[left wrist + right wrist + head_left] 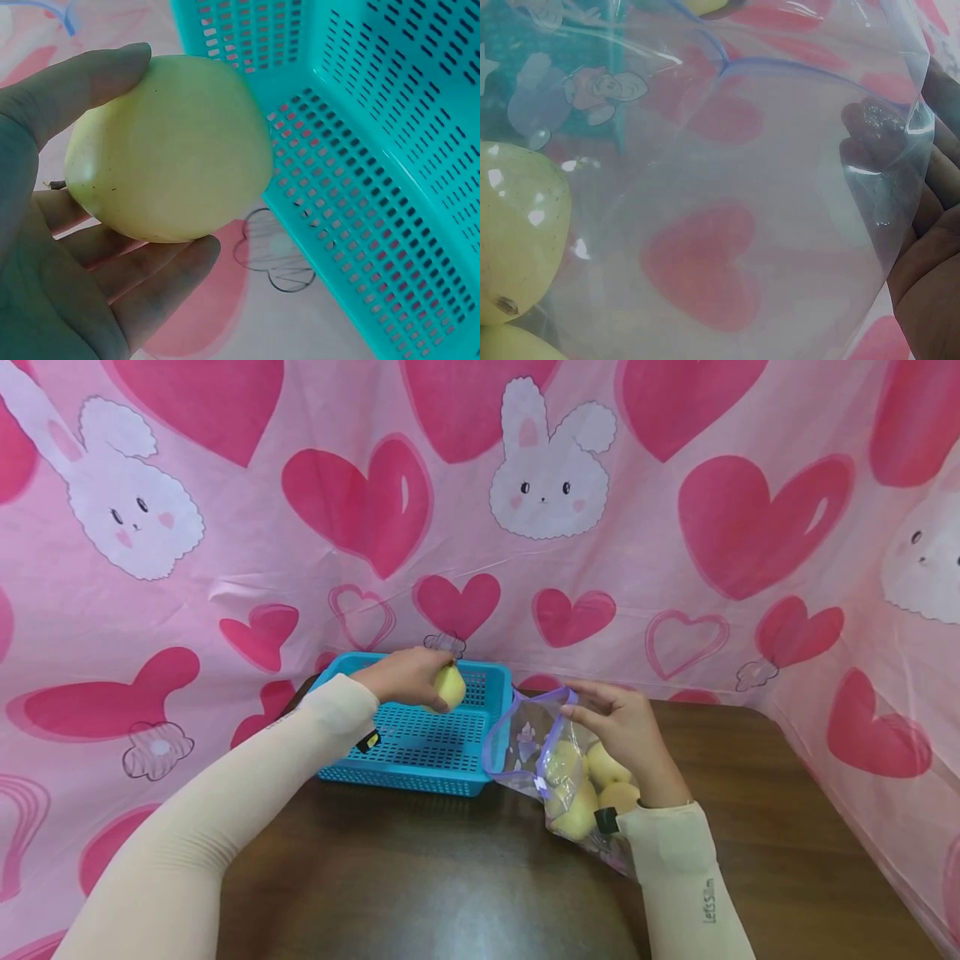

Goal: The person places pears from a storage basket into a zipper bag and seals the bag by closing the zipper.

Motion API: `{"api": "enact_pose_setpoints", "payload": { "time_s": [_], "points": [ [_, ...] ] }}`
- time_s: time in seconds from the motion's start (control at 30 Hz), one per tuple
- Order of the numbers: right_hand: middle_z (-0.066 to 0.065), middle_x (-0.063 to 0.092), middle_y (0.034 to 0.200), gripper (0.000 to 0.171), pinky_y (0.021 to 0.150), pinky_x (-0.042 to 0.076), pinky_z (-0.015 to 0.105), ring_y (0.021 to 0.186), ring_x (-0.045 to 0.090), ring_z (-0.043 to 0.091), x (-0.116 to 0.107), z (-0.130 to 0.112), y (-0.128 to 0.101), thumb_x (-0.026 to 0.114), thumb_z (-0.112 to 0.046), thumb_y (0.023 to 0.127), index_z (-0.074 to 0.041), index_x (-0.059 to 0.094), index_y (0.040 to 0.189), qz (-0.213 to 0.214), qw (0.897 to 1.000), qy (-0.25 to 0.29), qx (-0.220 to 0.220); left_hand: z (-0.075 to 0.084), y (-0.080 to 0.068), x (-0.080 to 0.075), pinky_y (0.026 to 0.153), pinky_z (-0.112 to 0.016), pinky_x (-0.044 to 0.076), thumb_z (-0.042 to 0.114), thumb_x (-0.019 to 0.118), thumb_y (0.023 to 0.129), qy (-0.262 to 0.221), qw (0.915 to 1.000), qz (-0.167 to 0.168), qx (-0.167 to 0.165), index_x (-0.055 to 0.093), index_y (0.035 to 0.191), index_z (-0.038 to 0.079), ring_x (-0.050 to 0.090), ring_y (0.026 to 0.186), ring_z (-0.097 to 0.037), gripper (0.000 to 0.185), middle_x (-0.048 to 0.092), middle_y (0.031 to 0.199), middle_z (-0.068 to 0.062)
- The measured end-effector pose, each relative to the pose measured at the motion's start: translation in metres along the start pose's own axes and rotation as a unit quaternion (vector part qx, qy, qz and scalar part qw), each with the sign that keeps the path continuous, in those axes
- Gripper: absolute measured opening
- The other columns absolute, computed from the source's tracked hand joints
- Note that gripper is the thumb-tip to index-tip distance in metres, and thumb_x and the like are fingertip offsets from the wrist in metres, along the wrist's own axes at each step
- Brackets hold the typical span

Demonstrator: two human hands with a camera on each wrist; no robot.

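My left hand (408,677) holds a pale yellow pear (449,687) between thumb and fingers, above the back part of a blue plastic basket (497,710). In the left wrist view the pear (172,150) shows a short dark stem, and the basket's slotted wall lies beside it. With thumb and fingers, my right hand (626,727) grips the purple rim of a clear zip bag (525,739), whose mouth gapes toward the basket. Inside the bag lie several yellow pears (576,814). The right wrist view has the bag's clear film (705,172) in front of the fingers (937,180).
Basket and bag stand on a dark brown wooden table (465,868), the bag to the basket's right. Directly behind the table hangs a pink cloth (465,552) printed with hearts and rabbits, and it also runs along both sides.
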State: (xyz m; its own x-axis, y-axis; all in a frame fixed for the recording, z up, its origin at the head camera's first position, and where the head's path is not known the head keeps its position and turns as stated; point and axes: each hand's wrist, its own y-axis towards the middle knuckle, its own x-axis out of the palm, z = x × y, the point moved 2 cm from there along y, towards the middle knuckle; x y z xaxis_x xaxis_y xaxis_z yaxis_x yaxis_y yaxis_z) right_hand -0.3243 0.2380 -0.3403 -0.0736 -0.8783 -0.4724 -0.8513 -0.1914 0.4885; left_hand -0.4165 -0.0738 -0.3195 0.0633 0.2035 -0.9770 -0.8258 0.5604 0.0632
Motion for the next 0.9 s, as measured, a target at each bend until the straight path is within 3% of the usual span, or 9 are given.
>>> {"api": "enact_pose_setpoints", "payload": {
  "time_s": [0.47, 0.9],
  "points": [
    [0.007, 0.067, 0.118, 0.039, 0.087, 0.051, 0.034, 0.110, 0.063, 0.024, 0.000, -0.001, 0.000, 0.077, -0.022, 0.084, -0.009, 0.070, 0.120, 0.000, 1.000, 0.002, 0.006, 0.027, -0.005, -0.002, 0.067, -0.031, 0.055, 0.035, 0.091, 0.063, -0.015, 0.9995, 0.002, 0.028, 0.054, 0.125, 0.018, 0.054, 0.096, -0.019, 0.074, 0.058, 0.107, 0.003],
    [0.008, 0.067, 0.118, 0.039, 0.087, 0.051, 0.035, 0.111, 0.063, 0.025, -0.001, 0.000, 0.000, 0.077, -0.022, 0.084, -0.008, 0.070, 0.120, 0.002, 1.000, -0.003, 0.012, 0.047, -0.007, 0.001, 0.067, -0.028, 0.054, 0.037, 0.090, 0.064, -0.017, 0.9970, 0.016, 0.074, 0.053, 0.130, 0.016, 0.052, 0.097, -0.015, 0.078, 0.058, 0.110, 0.005]
  ]
}}
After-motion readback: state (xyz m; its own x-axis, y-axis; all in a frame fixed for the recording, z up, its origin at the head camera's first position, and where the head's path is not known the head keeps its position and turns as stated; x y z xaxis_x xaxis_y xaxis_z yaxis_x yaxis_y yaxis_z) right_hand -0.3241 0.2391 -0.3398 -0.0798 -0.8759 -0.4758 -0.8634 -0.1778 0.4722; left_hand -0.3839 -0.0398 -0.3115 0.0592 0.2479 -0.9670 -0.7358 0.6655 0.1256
